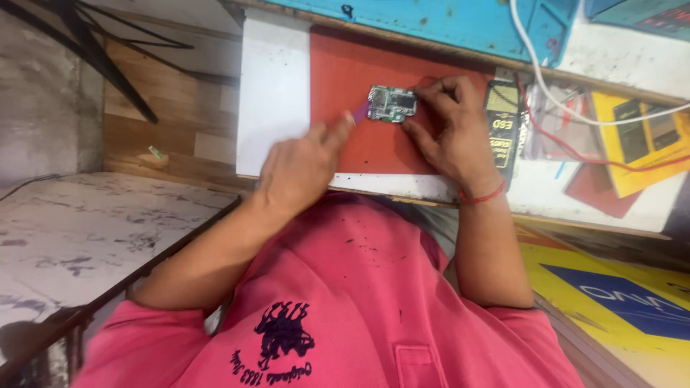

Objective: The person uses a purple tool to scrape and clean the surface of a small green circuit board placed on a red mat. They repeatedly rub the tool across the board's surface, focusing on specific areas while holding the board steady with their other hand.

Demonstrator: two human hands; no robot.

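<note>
Head view. The circuit board (392,103), a small green-and-silver rectangle, lies flat on the red mat (345,79), near the mat's upper middle. The mat rests on a white board (273,86) that forms the work surface.

The right hand (449,126) is placed at the right end of the circuit board. Its fingers are curled down, with the fingertips touching the board's right edge and top corner, pinning it to the mat. A red thread band (483,195) circles the right wrist.

The left hand (298,169) is positioned left of and below the board. Its fingers are pinched together on a thin purple pick (359,112), whose tip meets the left edge of the circuit board. The two hands are apart, one on each side of the board.

A black and yellow tool (503,122) lies just right of the right hand. A white cable (575,108) and a red wire (575,151) cross the clutter further right. A blue panel (445,21) borders the top of the mat.
</note>
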